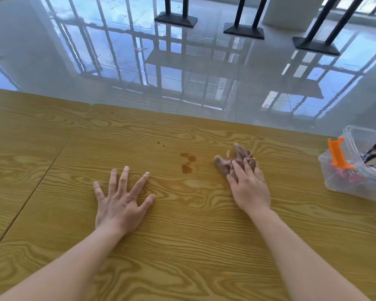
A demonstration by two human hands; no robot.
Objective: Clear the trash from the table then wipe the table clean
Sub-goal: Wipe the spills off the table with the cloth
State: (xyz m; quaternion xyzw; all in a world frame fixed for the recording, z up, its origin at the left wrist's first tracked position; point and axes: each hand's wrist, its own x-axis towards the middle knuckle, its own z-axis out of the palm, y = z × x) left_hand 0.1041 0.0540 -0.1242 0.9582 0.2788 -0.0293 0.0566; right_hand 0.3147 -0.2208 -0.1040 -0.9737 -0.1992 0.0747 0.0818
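Note:
A brown cloth lies crumpled on the wooden table, pressed under the fingers of my right hand. Just left of the cloth sits a brown liquid stain, with two tiny drops farther back. My left hand rests flat on the tabletop with its fingers spread, holding nothing, left of the stain.
A clear plastic bin with an orange latch stands at the table's right edge and holds wrappers. A seam divides the tabletop on the left. Beyond the far edge is glossy tiled floor with black table bases.

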